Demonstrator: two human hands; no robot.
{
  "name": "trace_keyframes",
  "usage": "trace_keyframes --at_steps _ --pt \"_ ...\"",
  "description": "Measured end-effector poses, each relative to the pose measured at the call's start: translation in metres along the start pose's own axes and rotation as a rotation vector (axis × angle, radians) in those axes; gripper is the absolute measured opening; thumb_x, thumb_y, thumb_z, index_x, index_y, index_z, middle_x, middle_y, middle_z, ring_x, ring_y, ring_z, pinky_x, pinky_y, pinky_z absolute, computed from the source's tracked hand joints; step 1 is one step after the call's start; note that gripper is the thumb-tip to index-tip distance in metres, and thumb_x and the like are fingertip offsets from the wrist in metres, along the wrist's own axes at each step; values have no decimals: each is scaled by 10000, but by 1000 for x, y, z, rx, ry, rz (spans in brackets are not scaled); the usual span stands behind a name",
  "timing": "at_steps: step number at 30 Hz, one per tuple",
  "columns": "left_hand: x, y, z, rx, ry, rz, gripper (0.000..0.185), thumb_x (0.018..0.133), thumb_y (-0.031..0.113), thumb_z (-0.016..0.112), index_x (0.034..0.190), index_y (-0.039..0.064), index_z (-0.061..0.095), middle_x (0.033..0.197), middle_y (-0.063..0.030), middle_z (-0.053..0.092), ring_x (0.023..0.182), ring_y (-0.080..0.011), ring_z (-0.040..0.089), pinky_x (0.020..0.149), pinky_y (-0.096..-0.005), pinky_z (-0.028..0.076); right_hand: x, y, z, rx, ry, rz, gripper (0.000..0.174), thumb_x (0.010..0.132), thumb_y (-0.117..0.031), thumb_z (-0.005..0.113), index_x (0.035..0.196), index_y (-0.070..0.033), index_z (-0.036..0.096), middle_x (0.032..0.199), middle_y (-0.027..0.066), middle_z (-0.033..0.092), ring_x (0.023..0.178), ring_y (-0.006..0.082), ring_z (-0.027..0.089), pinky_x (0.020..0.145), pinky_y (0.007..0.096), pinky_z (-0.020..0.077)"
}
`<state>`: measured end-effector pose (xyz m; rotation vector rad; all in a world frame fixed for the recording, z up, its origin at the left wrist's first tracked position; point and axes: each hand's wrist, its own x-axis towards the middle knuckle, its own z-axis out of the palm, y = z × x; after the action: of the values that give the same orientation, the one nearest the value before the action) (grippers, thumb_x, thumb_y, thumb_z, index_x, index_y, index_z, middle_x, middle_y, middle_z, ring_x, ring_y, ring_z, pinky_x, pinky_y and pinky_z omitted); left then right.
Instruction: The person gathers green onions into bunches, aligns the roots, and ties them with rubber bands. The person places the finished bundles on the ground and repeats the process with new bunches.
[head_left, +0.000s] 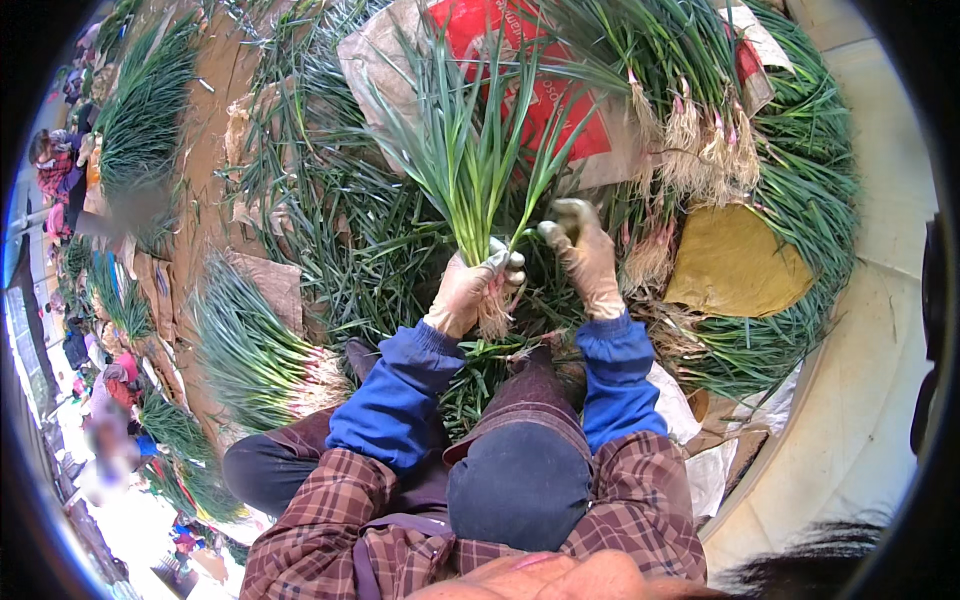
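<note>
A bunch of green leafy onion-like plants (480, 180) with pale, stringy roots stands upright in my left hand (466, 289), its fingers closed around the stems just above the roots. To the right, my right hand (583, 255) is raised with its fingers curled beside the bunch. Its thumb and index fingertip are near a leaf that leans right; whether they pinch it cannot be told. Both hands wear thin, whitish gloves with green-stained fingertips. Cut leaves and loose plants (360, 247) lie in a heap beneath and beyond the hands.
Rooted bunches (697, 142) lie at upper right on a red and white sack (525, 90). A yellowish flat-topped object (739, 262) sits at right, against more plants. Another bunch (270, 352) lies at left. A pale wall (870, 247) curves along the right. Other people (60, 165) are far left.
</note>
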<state>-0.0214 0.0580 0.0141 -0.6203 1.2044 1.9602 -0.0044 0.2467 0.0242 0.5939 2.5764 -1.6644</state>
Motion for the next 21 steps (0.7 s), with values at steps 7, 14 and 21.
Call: trace_keyframes --at_steps 7,14,21 --pt "-18 8 -10 136 -17 53 77 955 85 588 1013 47 556 799 -64 631 625 -125 584 527 -247 487 -9 12 42 -257 30 -509 297 916 -308 630 715 -90 602 643 126 587 617 290 623 575 417 479" --pt "-31 29 -23 -294 -158 -243 425 924 439 642 1155 90 569 767 -30 600 531 -102 486 444 -242 384 -14 -22 28 844 -691 300 303 953 -249 640 1179 -50 614 880 4 652 751 70 604 575 190 447" --pt "-35 38 -15 -21 -98 -270 326 942 308 658 1112 34 610 640 49 471 483 -62 388 437 -210 310 -21 -5 52 12 -215 -385 137 859 -195 673 816 -78 618 696 138 605 629 330 609 572 392 491"
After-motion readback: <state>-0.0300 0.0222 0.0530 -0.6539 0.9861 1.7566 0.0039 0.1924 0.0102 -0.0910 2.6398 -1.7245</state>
